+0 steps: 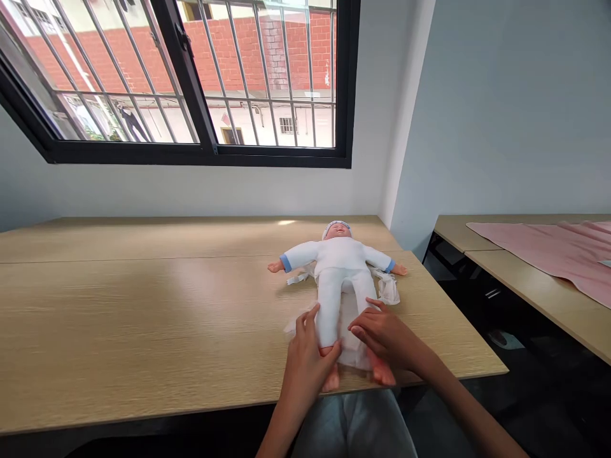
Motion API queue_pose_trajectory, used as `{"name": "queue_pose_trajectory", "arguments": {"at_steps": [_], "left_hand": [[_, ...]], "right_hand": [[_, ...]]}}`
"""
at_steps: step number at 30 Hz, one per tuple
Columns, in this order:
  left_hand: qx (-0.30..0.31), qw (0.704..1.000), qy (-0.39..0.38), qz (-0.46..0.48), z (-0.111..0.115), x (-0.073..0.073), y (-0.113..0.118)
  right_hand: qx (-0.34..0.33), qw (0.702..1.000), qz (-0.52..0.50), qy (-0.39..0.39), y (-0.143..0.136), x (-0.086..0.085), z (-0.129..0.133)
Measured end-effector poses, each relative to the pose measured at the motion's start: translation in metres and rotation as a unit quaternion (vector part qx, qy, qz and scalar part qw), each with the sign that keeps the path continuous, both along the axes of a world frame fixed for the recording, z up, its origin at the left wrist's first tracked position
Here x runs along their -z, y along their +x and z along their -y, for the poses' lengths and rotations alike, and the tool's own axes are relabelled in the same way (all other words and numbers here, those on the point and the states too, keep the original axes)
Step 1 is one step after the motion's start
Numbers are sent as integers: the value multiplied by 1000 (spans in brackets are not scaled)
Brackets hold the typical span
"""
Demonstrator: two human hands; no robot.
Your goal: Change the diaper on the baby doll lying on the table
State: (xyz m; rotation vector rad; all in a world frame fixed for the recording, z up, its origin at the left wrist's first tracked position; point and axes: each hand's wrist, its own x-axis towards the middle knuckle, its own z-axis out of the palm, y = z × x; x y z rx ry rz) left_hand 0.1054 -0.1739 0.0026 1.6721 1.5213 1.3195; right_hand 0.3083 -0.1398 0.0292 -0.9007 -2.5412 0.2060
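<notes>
A baby doll in a white outfit with blue cuffs lies on its back on the table, arms spread, feet toward me. It wears a white patterned cap. My left hand curves round the lower trouser leg on the left, thumb at the hem by the ankle, fingers along the outer side. Over the other trouser leg, my right hand is bent, its index finger stretched along the cloth and its thumb on the inner side; part of that leg is hidden. Under the doll lies thin white material, sticking out at both sides.
The wooden table reaches far to the left, its front edge close to my lap. To the right, beyond a gap, a second table carries a pink cloth. A black-framed window with bars is in the wall behind.
</notes>
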Motion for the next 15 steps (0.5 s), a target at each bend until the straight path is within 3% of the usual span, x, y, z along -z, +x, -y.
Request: {"name": "queue_pose_trajectory", "arguments": {"at_steps": [4,8,15], "left_hand": [[41,997,-38,51,0,1,-13],[85,990,-46,107,-2,-6,-20],[110,985,-80,105,-4,-12,-23]], "right_hand": [[34,999,19,-26,22,-6,-1],[56,997,22,-39,43,0,-5],[70,995,71,-24,53,4,-1]]}}
